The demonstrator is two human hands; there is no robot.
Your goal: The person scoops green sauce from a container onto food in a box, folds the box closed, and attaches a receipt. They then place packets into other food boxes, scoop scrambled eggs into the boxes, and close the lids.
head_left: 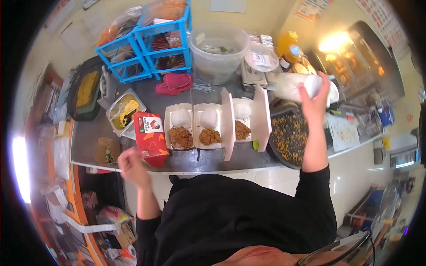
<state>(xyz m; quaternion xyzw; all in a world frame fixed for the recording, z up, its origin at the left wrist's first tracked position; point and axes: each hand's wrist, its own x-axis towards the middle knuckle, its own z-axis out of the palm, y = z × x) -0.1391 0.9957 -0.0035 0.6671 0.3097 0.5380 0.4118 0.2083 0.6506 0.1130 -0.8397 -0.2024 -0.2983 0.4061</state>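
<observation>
My right hand [316, 99] is raised over the right side of the counter, its fingers wrapped round a whitish bottle [288, 86] blurred by motion. Below it lies a dark tray of brown crumbs [288, 137]. My left hand [134, 168] hangs at the counter's front edge, close to a closed red printed food box [151, 144]; its fingers are smeared. Three open takeaway boxes stand in a row, each with a white rice mound [180, 117] and fried chicken [181, 138]. The lid [262, 119] of the rightmost box is upright. A green piece [255, 144] lies by that box.
Blue stacked baskets [168, 48] and a large clear tub [218, 62] stand at the back. A pink cloth [174, 84] lies before them. To the left are a metal container of yellow food [127, 111] and a black tray [84, 91]. A lit display case [355, 57] stands right.
</observation>
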